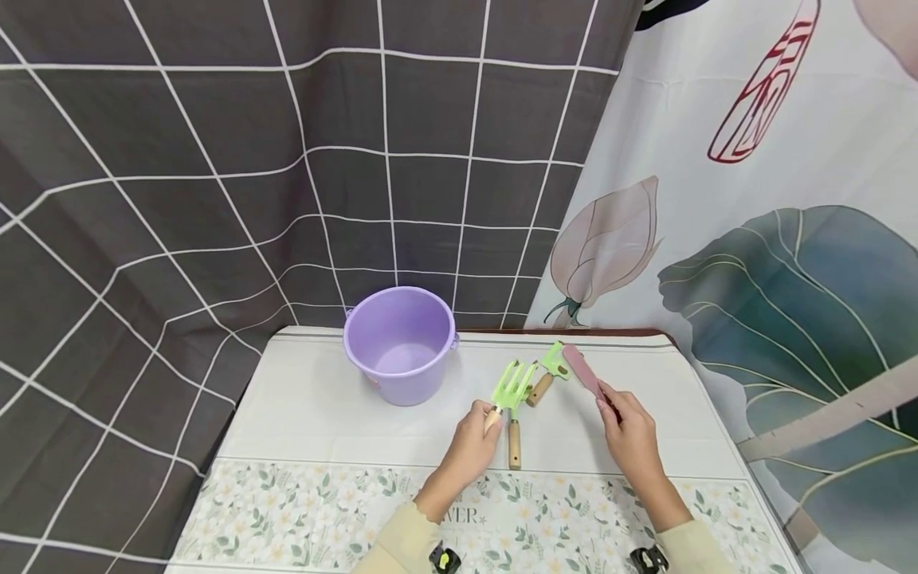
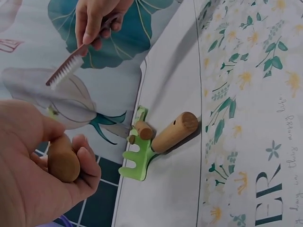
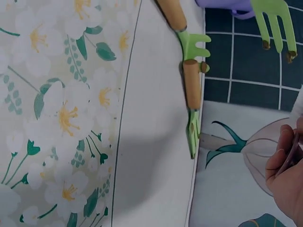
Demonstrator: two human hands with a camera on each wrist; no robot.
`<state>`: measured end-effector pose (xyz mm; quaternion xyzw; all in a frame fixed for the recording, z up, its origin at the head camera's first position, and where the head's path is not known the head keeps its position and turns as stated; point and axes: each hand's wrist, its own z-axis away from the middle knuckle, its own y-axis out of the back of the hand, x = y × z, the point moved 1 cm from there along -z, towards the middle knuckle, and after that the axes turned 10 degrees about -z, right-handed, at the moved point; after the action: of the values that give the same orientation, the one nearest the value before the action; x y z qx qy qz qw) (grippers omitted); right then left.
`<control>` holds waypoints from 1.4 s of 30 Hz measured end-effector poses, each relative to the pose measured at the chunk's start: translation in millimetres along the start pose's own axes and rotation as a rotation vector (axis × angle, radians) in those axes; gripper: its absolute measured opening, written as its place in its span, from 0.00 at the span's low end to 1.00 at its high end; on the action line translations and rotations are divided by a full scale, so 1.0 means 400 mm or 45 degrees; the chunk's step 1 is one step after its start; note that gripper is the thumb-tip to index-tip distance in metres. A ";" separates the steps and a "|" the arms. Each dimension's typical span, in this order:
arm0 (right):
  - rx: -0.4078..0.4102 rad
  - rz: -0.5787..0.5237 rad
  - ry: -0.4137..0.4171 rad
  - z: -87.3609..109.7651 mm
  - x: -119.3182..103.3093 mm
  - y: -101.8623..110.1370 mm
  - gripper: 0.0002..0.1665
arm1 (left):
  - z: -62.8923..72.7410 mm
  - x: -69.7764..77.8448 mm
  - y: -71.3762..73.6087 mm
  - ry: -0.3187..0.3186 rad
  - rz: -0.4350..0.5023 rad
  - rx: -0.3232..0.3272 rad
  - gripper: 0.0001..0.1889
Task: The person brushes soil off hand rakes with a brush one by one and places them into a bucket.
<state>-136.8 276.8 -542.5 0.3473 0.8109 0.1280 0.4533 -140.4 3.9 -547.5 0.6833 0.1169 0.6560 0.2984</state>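
My left hand (image 1: 468, 446) grips the wooden handle of a green garden fork (image 1: 511, 388), raised off the table with its tines pointing away from me. Brown specks sit on the tine tips in the right wrist view. In my right hand (image 1: 631, 434) is a pink-backed scrubbing brush (image 1: 582, 369); its white bristles (image 2: 68, 72) show in the left wrist view. Below the fork, a green hand rake (image 2: 137, 161) with a wooden handle lies on the table. A second small green tool (image 1: 555, 363) with a wooden handle lies beside it, partly overlapping the rake's head, with brown spots.
A purple bucket (image 1: 410, 389) stands at the back of the table, left of the tools; its inside looks bare. The white tablecloth (image 1: 301, 406) has a flower-printed band (image 1: 287, 510) along the front. A dark checked curtain (image 1: 423, 191) hangs behind.
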 end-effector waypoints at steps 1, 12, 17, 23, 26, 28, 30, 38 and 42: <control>-0.009 0.004 -0.013 0.001 -0.001 0.001 0.20 | 0.000 -0.001 -0.001 -0.007 -0.017 0.002 0.12; -0.110 -0.025 -0.005 -0.001 -0.033 -0.002 0.19 | 0.002 0.009 -0.001 0.017 0.006 0.070 0.15; -0.156 -0.020 0.007 -0.005 -0.050 -0.002 0.20 | -0.001 0.012 -0.005 0.086 0.103 0.113 0.12; -0.215 -0.030 0.075 -0.002 -0.066 -0.008 0.20 | 0.001 0.008 -0.011 0.062 0.171 0.094 0.12; -0.233 -0.028 0.103 0.001 -0.072 -0.013 0.20 | 0.001 0.005 -0.013 0.036 0.170 0.051 0.12; -0.250 -0.028 0.121 0.004 -0.077 -0.017 0.20 | -0.001 0.004 -0.014 0.026 0.145 0.028 0.13; -0.271 -0.023 0.126 0.007 -0.082 -0.021 0.20 | -0.002 0.004 -0.015 0.013 0.112 0.017 0.13; -0.341 -0.010 0.160 0.018 -0.097 -0.039 0.20 | -0.002 0.005 -0.026 0.023 0.038 -0.005 0.16; -0.378 -0.009 0.193 0.020 -0.102 -0.046 0.20 | 0.001 0.010 -0.029 0.023 0.008 0.011 0.18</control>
<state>-124.3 234.9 -530.5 0.2631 0.8161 0.2706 0.4376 -136.8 15.0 -550.7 0.6791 0.1203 0.6626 0.2921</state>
